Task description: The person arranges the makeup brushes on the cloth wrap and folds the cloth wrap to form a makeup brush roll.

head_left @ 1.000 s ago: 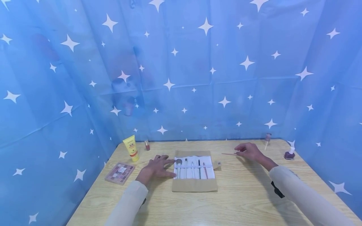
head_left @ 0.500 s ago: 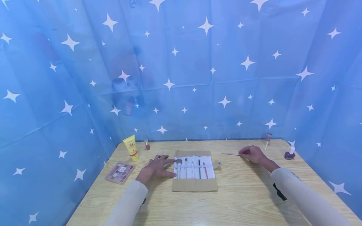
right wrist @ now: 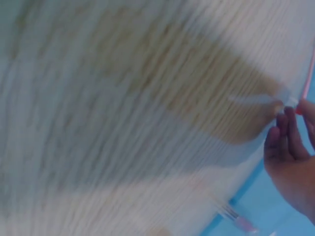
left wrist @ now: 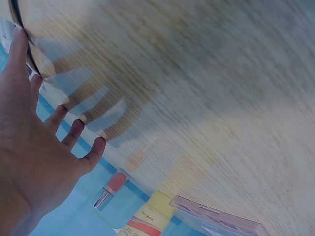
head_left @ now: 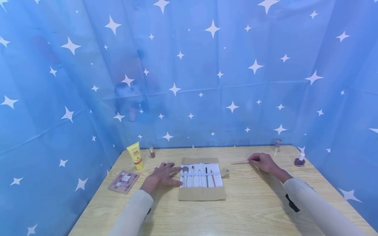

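Note:
A beige brush roll point(head_left: 202, 194) lies unfolded on the table, its white lining holding several makeup brushes and pencils under a strap. My left hand point(head_left: 161, 177) rests with fingers spread at the roll's left edge, thumb and index finger touching it. In the left wrist view that hand point(left wrist: 44, 142) shows its fingertips on the tabletop. To the right of the roll, my right hand point(head_left: 263, 162) pinches the right end of a slim pink stick point(head_left: 240, 162), like a pencil or thin brush. The right wrist view shows the pink stick point(right wrist: 310, 73) partly, at its edge.
A yellow tube point(head_left: 136, 156), a small red-and-gold bottle point(head_left: 152, 152) and an eyeshadow palette point(head_left: 123, 182) are on the left. A pink-topped item with a pale stem point(head_left: 277, 146) and a dark nail polish bottle point(head_left: 299, 161) stand at the back right. A starry blue curtain surrounds the table.
My right hand has shifted slightly right along the pink stick, its fingers closing to a pinch at its right end. The stick has tilted a little. My left hand stays on the roll's edge.

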Motion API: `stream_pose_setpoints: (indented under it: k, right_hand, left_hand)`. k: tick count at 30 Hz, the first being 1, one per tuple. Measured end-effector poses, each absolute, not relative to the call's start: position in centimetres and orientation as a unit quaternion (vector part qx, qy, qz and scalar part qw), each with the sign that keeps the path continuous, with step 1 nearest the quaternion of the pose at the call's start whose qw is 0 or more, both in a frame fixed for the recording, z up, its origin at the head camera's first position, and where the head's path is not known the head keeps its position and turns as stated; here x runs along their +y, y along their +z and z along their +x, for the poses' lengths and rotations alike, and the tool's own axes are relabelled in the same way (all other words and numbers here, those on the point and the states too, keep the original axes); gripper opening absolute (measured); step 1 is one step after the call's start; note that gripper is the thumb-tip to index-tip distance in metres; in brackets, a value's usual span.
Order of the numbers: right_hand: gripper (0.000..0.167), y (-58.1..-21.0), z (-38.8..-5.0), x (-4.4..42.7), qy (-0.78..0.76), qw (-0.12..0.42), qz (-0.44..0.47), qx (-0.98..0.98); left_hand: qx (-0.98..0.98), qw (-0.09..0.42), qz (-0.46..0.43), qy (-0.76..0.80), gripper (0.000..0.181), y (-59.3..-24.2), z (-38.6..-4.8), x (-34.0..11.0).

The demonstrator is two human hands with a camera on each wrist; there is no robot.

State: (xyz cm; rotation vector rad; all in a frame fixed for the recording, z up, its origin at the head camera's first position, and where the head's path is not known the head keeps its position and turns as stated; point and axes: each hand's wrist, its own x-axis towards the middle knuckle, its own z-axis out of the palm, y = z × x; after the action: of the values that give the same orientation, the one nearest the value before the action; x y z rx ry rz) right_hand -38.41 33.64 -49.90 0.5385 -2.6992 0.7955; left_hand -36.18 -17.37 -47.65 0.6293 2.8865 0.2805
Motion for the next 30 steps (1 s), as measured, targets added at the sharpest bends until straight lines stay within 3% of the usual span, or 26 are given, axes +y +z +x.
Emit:
stream_pose_setpoints:
  k: [30]
  right_hand:
    - [0.012,-45.9,-37.1,29.5,0.381,0.121,0.229,-0.888]
  left_hand:
    - [0.967,0.083,0.221,0.094,0.083,-47.5,-36.0,-17.4]
